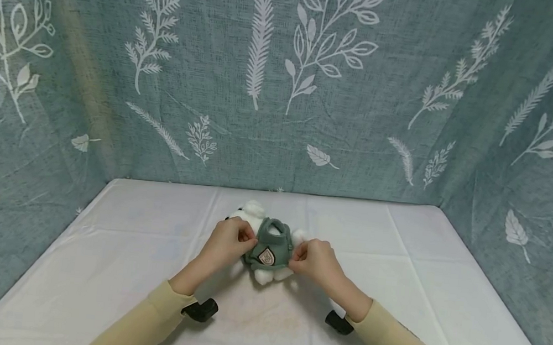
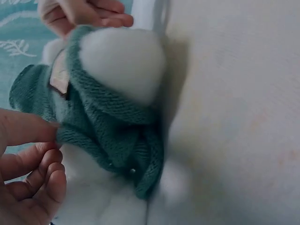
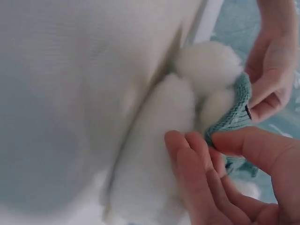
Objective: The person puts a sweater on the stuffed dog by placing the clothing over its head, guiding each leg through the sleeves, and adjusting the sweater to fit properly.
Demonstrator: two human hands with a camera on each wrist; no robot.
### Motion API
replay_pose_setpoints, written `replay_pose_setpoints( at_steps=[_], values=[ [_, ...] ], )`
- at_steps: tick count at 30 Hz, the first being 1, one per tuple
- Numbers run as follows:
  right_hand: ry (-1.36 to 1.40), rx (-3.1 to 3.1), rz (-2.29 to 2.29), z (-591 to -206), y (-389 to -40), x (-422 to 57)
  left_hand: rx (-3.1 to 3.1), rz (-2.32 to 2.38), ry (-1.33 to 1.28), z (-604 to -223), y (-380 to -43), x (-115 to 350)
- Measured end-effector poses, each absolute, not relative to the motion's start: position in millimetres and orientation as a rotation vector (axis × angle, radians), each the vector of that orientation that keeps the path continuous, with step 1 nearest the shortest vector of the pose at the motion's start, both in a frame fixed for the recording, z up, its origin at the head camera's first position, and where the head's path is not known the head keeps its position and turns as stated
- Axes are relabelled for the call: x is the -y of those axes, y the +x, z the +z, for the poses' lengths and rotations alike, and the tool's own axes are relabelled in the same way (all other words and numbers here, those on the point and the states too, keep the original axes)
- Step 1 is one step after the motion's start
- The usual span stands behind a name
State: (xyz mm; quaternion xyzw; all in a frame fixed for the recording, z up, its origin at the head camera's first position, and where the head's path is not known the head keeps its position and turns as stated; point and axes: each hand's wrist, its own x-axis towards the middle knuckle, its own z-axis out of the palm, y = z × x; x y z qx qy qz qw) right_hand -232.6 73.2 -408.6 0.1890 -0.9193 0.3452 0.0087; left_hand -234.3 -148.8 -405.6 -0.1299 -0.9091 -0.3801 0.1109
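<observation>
A white plush toy point(image 1: 250, 214) lies on the white-covered table, its head toward the left. Around its body is a green knitted garment point(image 1: 276, 247) with a shield-shaped patch point(image 1: 266, 256). My left hand point(image 1: 230, 240) pinches the garment's edge near the toy's head; the left wrist view shows thumb and finger together on the knit point(image 2: 93, 136). At the other end, my right hand point(image 1: 318, 261) pinches the garment's hem between thumb and fingers, with white fur point(image 3: 150, 154) beside the fingertips in the right wrist view. The toy's face is mostly hidden.
A white cloth point(image 1: 149, 249) with fold lines covers the table. Green-blue curtains point(image 1: 225, 79) with white leaf prints rise along its back and both sides. Black wrist devices point(image 1: 200, 309) sit under both sleeves.
</observation>
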Motion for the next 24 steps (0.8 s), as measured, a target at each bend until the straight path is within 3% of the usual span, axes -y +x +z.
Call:
replay_pose_setpoints(
  at_steps=[12, 24],
  values=[
    [0.618, 2.78, 1.163, -344, -256, -67, 2.603, -1.266, -0.302, -405, -237, 145],
    [0.763, 2.972, 1.059, -343, -281, -52, 2.435, -1.488, -0.296, -404, -234, 137]
  ],
)
